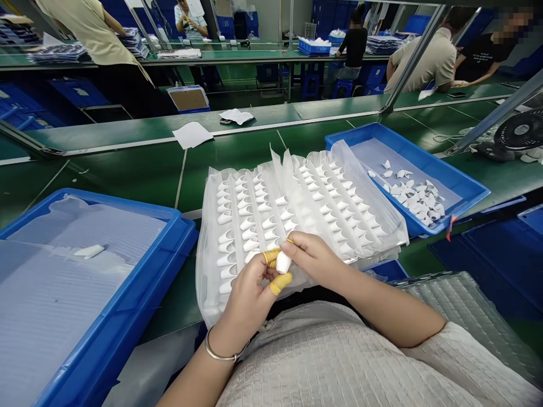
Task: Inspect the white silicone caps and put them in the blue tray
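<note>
A small white curved plastic piece [283, 263] is pinched between the fingers of my left hand [250, 288], which wears yellow finger cots. My right hand [316, 259] is closed at the piece's upper end, thumb and fingertips against it; a bit of yellow cot shows on one fingertip. Both hands are over the near edge of a white compartment tray [278, 217] lined with thin, translucent sheeting. Rows of similar white pieces lie in its channels. To the right, a blue bin [466, 189] holds a heap of loose white pieces [419, 200].
At left stands a large blue bin [169, 226] with a translucent sheet and a couple of white pieces [90, 251]. Paper [192, 135] lies on the green bench. A black fan [521, 130] and metal posts are at right. Stacked clear trays [462, 305] sit beside me. Several people work beyond.
</note>
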Demonstrator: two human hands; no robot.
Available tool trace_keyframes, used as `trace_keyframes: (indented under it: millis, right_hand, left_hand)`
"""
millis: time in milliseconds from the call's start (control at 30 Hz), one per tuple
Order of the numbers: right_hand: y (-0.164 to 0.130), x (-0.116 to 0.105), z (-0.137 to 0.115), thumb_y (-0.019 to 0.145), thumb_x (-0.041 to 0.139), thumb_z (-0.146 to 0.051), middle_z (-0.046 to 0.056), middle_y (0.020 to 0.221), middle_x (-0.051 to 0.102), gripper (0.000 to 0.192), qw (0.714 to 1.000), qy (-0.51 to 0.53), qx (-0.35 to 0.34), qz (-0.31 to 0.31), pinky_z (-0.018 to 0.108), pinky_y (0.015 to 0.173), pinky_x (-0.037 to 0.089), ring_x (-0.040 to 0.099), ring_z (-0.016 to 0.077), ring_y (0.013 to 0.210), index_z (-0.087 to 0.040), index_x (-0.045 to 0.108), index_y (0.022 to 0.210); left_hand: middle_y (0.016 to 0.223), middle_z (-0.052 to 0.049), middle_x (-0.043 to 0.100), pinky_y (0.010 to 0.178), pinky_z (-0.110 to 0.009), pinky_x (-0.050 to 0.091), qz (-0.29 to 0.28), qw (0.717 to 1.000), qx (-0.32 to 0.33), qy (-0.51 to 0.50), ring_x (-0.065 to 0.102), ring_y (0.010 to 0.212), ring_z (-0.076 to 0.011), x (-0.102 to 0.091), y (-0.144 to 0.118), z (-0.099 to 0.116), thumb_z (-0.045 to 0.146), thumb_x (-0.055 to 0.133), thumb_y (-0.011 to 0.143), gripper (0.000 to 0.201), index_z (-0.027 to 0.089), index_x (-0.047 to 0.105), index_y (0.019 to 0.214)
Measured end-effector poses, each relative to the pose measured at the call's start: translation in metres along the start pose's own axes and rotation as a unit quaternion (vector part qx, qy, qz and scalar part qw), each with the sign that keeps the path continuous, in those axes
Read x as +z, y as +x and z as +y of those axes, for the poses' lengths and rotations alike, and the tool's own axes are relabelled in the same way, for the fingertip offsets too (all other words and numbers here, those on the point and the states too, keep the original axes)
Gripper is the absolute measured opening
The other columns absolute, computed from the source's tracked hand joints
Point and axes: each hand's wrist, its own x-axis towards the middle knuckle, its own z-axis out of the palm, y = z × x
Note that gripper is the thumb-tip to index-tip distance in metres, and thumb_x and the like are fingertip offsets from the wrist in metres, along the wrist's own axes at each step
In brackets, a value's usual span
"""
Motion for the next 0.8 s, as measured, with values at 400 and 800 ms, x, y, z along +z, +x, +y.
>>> trace_keyframes:
  millis: [400, 800]
  right_hand:
    - [0.005, -0.018, 0.012, 0.090, 0.057, -0.057, -0.001, 0.070, 0.056, 0.040, 0.985, 0.158, 0.060, 0.028, 0.027, 0.060, 0.041, 0.049, 0.0120, 0.061, -0.019, 0.057, 0.079]
    - [0.000, -0.019, 0.002, 0.089, 0.061, -0.051, -0.001, 0.068, 0.055, 0.036, 0.985, 0.159, 0.061, -0.020, 0.027, 0.063, 0.042, 0.049, 0.0123, 0.063, -0.019, 0.057, 0.073]
  left_hand:
    - [0.099, -0.005, 0.068, 0.079, -0.036, 0.055, 0.002, 0.995, -0.039, -0.087, 0.065, 0.084, -0.0194, 0.002, -0.001, -0.010, 0.043, 0.073, 0.082, 0.040, 0.022, 0.063, 0.113]
    - [0.092, -0.002, 0.067, 0.076, -0.034, 0.054, 0.005, 0.994, -0.051, -0.098, 0.064, 0.079, -0.0171, 0.002, 0.000, -0.008, 0.040, 0.075, 0.080, 0.036, 0.022, 0.063, 0.109]
